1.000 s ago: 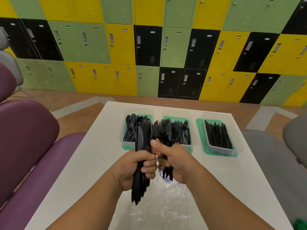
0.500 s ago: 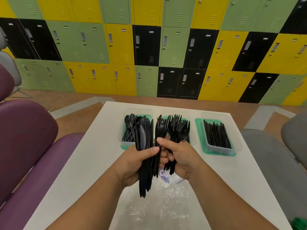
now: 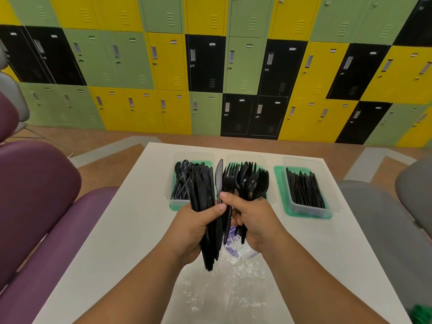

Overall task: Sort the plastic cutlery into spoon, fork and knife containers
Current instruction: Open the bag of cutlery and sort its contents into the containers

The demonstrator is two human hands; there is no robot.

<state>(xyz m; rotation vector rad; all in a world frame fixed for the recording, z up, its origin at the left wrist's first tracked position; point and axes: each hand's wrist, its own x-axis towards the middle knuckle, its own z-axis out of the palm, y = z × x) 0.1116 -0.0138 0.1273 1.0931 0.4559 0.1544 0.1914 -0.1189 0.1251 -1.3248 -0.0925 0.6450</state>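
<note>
A: On the white tabletop [image 3: 131, 230], 3 clear containers in a row: spoon container [image 3: 177, 204] left, fork container [image 3: 247, 157] middle, knife container [image 3: 304, 210] far right.

B: Hands?

A: Left hand [image 3: 196, 228] clamped round a knife bundle [image 3: 201, 183], right hand [image 3: 254, 218] clamped round a fork bundle [image 3: 252, 181], both raised before the containers.

B: Step?

A: Probably splitting 1 mixed handful; 1 stray knife [image 3: 219, 176] upright between. Next, likely: passing it left, then unloading each bundle into its own container.
</note>
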